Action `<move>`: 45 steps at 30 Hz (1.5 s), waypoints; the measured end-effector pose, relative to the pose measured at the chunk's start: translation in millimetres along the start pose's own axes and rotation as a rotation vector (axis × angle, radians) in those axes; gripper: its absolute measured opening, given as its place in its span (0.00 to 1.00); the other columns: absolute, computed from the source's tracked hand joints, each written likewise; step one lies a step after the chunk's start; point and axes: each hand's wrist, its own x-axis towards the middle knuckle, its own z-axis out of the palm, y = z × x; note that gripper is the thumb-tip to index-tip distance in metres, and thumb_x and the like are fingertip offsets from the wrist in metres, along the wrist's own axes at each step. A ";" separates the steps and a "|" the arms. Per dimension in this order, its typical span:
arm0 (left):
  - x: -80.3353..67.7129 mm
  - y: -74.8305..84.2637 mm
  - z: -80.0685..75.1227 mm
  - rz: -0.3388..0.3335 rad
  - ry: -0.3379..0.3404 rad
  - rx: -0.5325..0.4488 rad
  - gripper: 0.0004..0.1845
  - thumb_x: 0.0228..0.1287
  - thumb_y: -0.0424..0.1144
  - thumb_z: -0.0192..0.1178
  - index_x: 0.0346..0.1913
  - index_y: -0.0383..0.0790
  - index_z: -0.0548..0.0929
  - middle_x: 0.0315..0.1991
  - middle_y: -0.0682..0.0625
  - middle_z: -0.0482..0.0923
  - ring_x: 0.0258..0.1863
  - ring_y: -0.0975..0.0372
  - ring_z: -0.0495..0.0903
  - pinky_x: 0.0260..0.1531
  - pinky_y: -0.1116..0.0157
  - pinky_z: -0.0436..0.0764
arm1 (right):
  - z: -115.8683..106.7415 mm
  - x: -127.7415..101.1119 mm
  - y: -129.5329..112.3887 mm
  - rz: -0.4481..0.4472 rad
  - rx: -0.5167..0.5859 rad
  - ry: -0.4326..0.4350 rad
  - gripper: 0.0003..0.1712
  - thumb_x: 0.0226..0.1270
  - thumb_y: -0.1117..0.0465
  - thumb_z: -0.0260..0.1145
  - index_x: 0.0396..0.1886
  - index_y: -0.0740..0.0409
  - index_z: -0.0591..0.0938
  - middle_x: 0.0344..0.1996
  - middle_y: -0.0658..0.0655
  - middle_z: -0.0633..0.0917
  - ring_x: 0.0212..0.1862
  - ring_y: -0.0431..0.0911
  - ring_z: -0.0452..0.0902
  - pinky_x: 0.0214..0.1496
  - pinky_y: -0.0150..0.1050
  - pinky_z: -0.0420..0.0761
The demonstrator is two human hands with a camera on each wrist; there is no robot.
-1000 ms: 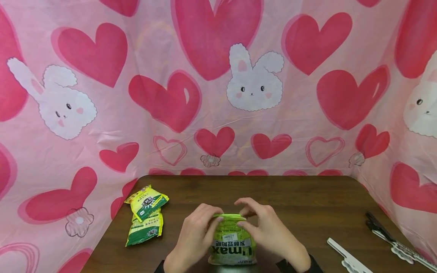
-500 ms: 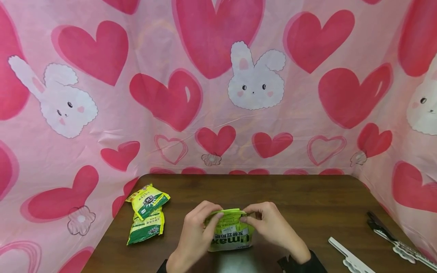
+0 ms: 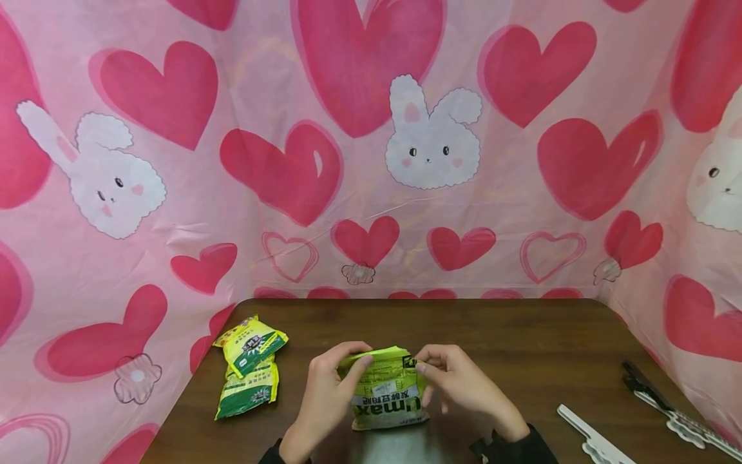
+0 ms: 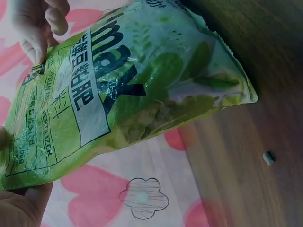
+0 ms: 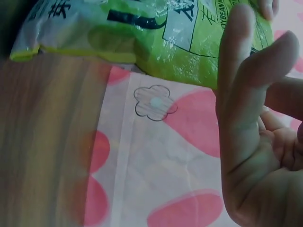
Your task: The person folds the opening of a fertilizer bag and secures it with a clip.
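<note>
Pinching the top edge of the green bag (image 3: 387, 390) from either side, the left hand (image 3: 326, 396) curls over its left corner and the right hand (image 3: 460, 386) nips its right corner, lower fingers loose; the bag stands upright on the brown table (image 3: 522, 341) between them; two smaller packets (image 3: 248, 367) lie to the left; white clips (image 3: 597, 441) sit well apart on the right.

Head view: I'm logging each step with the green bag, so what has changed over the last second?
The green bag has been tipped up off the table; its top edge rose and now tilts. The left hand and right hand still pinch its top corners and have drawn slightly apart. The two packets, the white strip and the black tool stayed put.
</note>
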 end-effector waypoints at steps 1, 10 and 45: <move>-0.2 0.6 -0.4 -0.009 -0.005 0.000 0.09 0.73 0.37 0.68 0.48 0.58 0.88 0.45 0.67 0.86 0.47 0.66 0.85 0.49 0.61 0.83 | 0.1 0.2 0.2 0.005 0.025 -0.004 0.10 0.83 0.63 0.60 0.50 0.67 0.83 0.26 0.65 0.86 0.28 0.64 0.86 0.18 0.46 0.80; 1.4 4.0 -2.6 -0.038 -0.014 0.018 0.07 0.73 0.38 0.68 0.44 0.57 0.89 0.41 0.61 0.88 0.43 0.66 0.86 0.45 0.61 0.84 | 1.4 0.6 -2.5 -0.005 0.020 0.021 0.09 0.82 0.65 0.61 0.47 0.68 0.83 0.27 0.67 0.86 0.28 0.58 0.86 0.20 0.44 0.81; -0.2 8.1 -2.7 -0.124 0.059 0.091 0.13 0.63 0.27 0.73 0.40 0.51 0.90 0.38 0.65 0.86 0.43 0.67 0.85 0.49 0.58 0.82 | -0.8 1.6 -0.7 0.033 -0.029 0.077 0.08 0.78 0.66 0.66 0.47 0.68 0.85 0.25 0.61 0.85 0.22 0.45 0.80 0.22 0.43 0.82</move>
